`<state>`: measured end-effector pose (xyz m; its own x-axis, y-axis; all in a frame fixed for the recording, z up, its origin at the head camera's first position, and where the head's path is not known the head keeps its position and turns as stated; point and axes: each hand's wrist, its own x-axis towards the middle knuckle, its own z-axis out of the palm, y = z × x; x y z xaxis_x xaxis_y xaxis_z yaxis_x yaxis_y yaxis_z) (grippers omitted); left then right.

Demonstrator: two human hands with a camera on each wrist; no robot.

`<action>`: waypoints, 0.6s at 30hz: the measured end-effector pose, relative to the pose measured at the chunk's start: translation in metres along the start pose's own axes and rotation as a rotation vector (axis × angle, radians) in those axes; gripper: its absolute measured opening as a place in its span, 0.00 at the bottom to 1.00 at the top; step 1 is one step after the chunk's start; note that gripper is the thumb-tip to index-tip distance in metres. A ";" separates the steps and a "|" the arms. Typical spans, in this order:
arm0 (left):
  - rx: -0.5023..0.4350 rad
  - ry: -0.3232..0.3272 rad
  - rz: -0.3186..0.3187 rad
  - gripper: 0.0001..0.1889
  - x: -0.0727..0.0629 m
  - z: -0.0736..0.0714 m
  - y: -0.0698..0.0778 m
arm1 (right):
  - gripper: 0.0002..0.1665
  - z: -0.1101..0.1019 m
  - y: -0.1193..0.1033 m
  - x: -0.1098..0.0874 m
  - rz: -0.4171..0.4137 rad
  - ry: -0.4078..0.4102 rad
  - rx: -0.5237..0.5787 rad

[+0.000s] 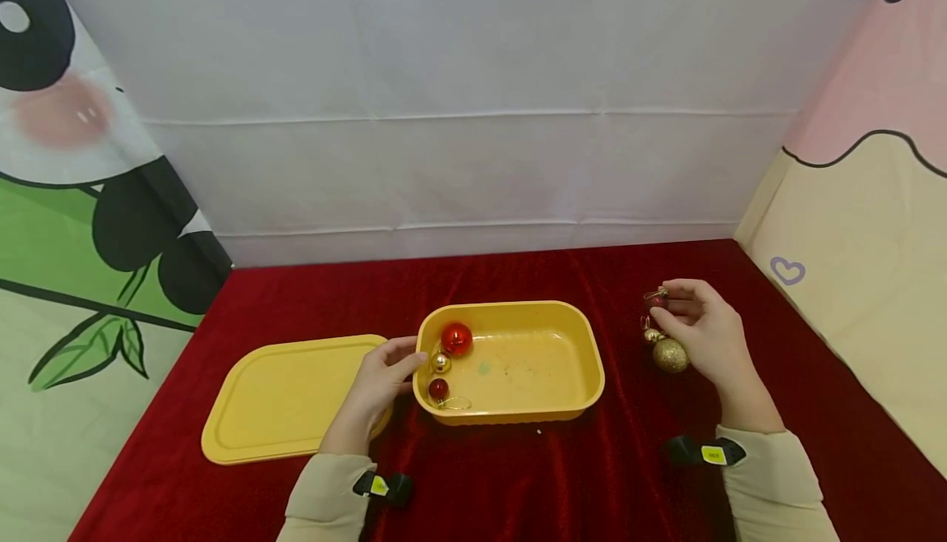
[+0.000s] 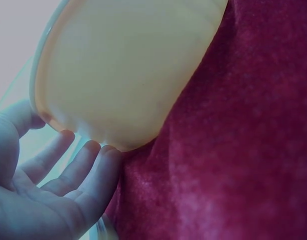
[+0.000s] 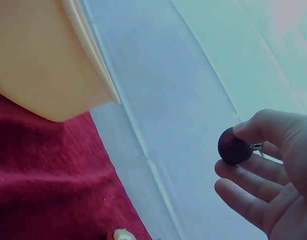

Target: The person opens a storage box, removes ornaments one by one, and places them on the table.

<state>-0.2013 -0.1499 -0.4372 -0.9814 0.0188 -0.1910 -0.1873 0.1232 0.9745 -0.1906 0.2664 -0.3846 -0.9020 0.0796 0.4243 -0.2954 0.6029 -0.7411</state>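
A small dark red bauble [image 1: 655,301] with a gold loop is held clear of the cloth, to the right of the yellow box. The right hand [image 1: 703,330] pinches it between thumb and fingers, the lower fingers loosely bent in the right wrist view. Just beside that hand are a small gold bauble [image 1: 652,335] and a larger gold glitter bauble [image 1: 670,355].

The yellow plastic box [image 1: 533,361] stands open near the middle. The left hand [image 1: 379,379] grips its left end, thumb at the rim and fingertips against the outer wall. Inside, along that end, lie a shiny red bauble [image 1: 456,338], a shiny gold bauble [image 1: 441,363] and a little deep red bauble [image 1: 438,389], with a gold cord loop [image 1: 455,404] next to the last.

Left of the box, partly hidden by the left hand, the yellow lid [image 1: 281,398] lies flat on the red velvet cloth [image 1: 473,484]. A creased white backdrop [image 1: 473,172] rises behind, between a cartoon-printed drape [image 1: 52,229] and a pink-and-cream drape [image 1: 873,229].
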 end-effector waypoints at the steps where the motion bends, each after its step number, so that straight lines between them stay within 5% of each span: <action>1: 0.001 -0.001 0.000 0.22 0.000 0.000 0.000 | 0.22 -0.002 0.001 0.000 0.006 -0.001 -0.007; 18: 0.009 0.000 -0.015 0.22 -0.002 -0.002 0.001 | 0.23 -0.028 0.018 -0.001 0.102 -0.017 -0.122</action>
<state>-0.1996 -0.1517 -0.4356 -0.9784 0.0168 -0.2061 -0.2021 0.1325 0.9704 -0.1863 0.2993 -0.3835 -0.9307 0.1327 0.3408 -0.1627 0.6843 -0.7108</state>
